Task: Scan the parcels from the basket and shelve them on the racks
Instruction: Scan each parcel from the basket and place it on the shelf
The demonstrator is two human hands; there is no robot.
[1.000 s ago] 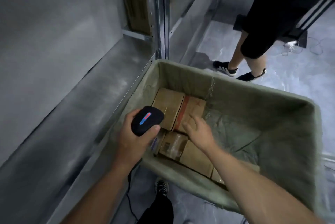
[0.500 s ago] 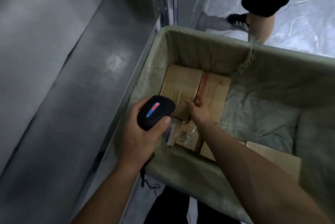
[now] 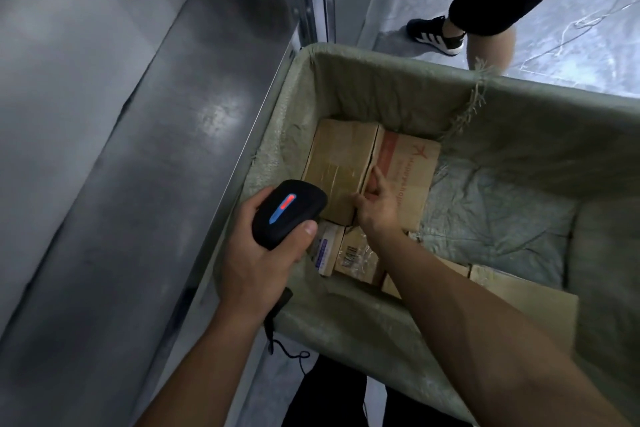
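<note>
While left hand [image 3: 256, 260] grips scanner [image 3: 289, 219], basket [image 3: 381, 59] holds parcels [image 3: 341, 156].

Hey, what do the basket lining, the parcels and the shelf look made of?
Basket lining: seemingly woven sacking, matte green; threads fray at the rim. Parcels: brown cardboard, matte, with glossy clear tape. Shelf: probably sheet metal, grey, with a dull sheen.

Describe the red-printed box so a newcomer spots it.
Look into the green cloth-lined basket beside the metal rack. At its far end two boxes lie side by side; the red-printed box is the right one, alone bearing a red stripe.
</note>
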